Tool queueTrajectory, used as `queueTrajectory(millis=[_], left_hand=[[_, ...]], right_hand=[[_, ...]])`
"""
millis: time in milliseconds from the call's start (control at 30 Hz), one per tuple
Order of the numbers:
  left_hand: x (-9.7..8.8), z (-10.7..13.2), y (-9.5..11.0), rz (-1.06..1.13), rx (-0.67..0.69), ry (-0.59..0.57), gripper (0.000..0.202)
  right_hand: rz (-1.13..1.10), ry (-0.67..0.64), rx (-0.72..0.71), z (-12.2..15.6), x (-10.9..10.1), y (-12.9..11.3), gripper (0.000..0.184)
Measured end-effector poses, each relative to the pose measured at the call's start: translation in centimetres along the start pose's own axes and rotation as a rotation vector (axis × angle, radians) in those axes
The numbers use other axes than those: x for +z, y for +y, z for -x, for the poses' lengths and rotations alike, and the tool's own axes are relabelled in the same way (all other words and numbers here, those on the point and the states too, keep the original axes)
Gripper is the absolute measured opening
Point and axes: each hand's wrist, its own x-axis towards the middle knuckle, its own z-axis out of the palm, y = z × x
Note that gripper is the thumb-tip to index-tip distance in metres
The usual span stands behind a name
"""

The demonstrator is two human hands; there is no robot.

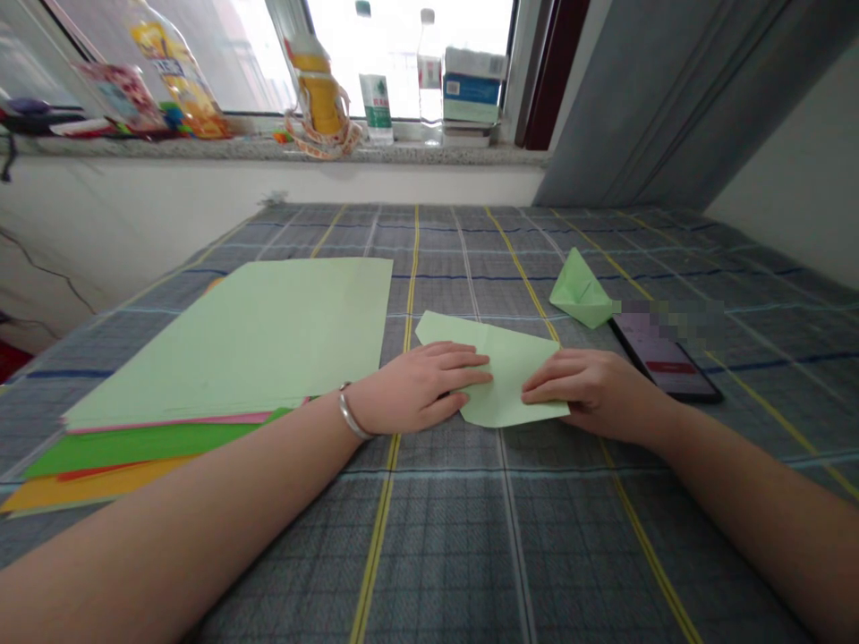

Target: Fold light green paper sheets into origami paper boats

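Note:
A folded light green sheet of paper lies on the grey plaid cloth in front of me. My left hand, with a silver bangle on the wrist, lies flat on the sheet's left part, fingers stretched out and pressing down. My right hand rests on the sheet's right edge with fingers extended and close together, pressing the paper. Neither hand lifts the sheet.
A stack of coloured paper, light green on top, lies to the left. A finished green folded paper shape sits at the right rear beside a phone. Bottles and boxes stand on the windowsill.

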Motion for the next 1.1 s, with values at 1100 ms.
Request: queueTrajectory(millis=[1100], left_hand=[[0.8, -0.7, -0.1, 0.297, -0.319, -0.038, 0.068]], right_hand=[[-0.044, 0.174, 0.583, -3.0, 2.8, -0.1, 0.018]])
